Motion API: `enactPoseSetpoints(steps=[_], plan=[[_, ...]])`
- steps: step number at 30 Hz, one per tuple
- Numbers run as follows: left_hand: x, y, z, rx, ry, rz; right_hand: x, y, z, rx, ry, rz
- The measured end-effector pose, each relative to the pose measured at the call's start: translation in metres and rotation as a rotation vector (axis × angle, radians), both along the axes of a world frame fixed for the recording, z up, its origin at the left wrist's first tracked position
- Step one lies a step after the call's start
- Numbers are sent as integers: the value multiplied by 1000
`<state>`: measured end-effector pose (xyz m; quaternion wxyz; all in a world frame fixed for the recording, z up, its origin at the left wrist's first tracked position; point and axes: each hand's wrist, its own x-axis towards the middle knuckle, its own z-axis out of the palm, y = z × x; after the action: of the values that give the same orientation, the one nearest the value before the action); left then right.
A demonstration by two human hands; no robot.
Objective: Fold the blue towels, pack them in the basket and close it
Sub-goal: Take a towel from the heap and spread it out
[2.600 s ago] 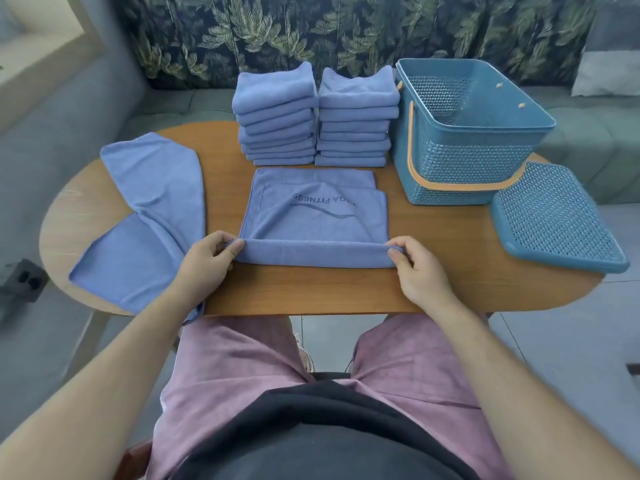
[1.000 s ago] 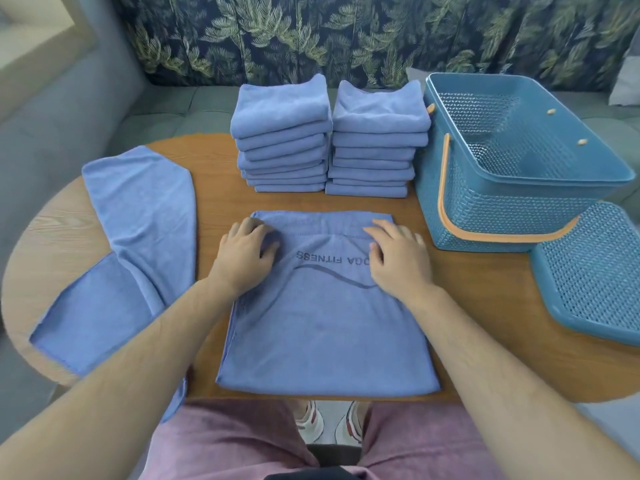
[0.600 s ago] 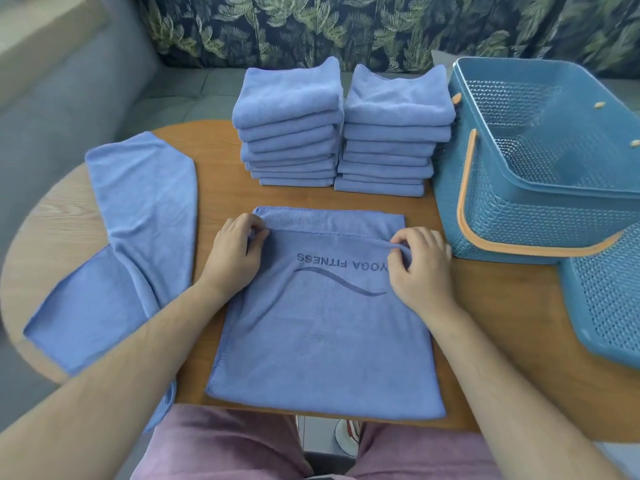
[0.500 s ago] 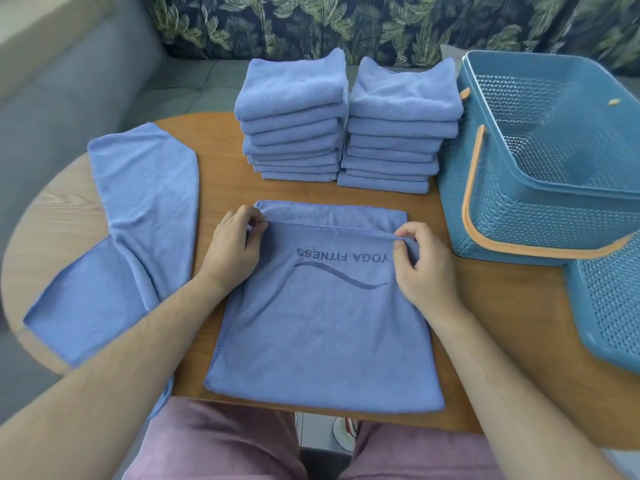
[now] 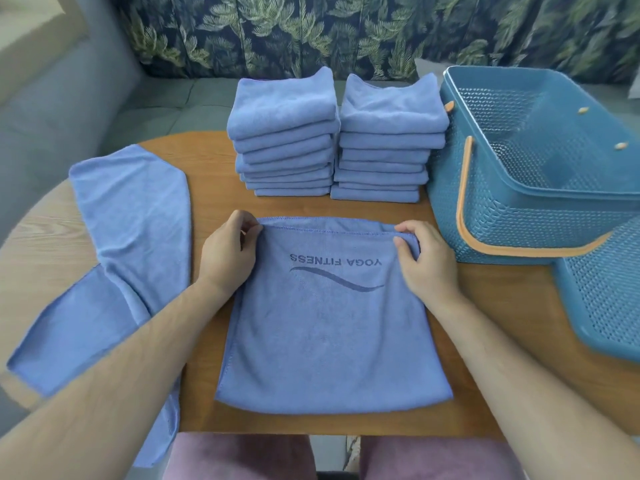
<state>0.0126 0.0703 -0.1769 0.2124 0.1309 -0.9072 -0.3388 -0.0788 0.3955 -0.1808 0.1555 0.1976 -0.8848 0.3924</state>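
Leaf-print fabric (image 5: pixel 311 29) across the back, grey sofa (image 5: pixel 52 116) to the left. Oval wooden table (image 5: pixel 214 157) in front, near rim at the lap.

Right side: blue perforated basket (image 5: pixel 519 216), open-topped, orange handle (image 5: pixel 464 188) swung down on the near side. Lid (image 5: pixel 609 306) flat on the table just beside it.

Far middle: two piles of folded blue towels, left stack (image 5: pixel 284 133) and right stack (image 5: pixel 388 133), side by side, the right one close against the basket.

Left side: unfolded towel (image 5: pixel 131 220), creased, draped over the table rim.

Centre: YOGA FITNESS towel (image 5: pixel 329 323), doubled, print up and reading away from the wearer.

Likely trouble: uneven pull at the two corners, hence a skewed fold and a bundle out of match with the stacks. Only the top layer caught in one pinch, hence layers sliding apart.

Left hand (image 5: pixel 228 258) at the far left corner, thumb and fingers pinching the hem. Right hand (image 5: pixel 426 265) at the far right corner, fingers curled over the hem, pinching likewise. Towel body between the hands and nearer the lap, forearms flanking it.
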Motion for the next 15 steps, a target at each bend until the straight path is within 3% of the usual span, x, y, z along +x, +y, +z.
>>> enactPoseSetpoints(steps=[6,15], plan=[[-7,-3,-4,57,16,7,1,-1,0,35,131,-106],[-13,-2,-8,-107,-6,22,-6,-8,-8,300,-8,-143]])
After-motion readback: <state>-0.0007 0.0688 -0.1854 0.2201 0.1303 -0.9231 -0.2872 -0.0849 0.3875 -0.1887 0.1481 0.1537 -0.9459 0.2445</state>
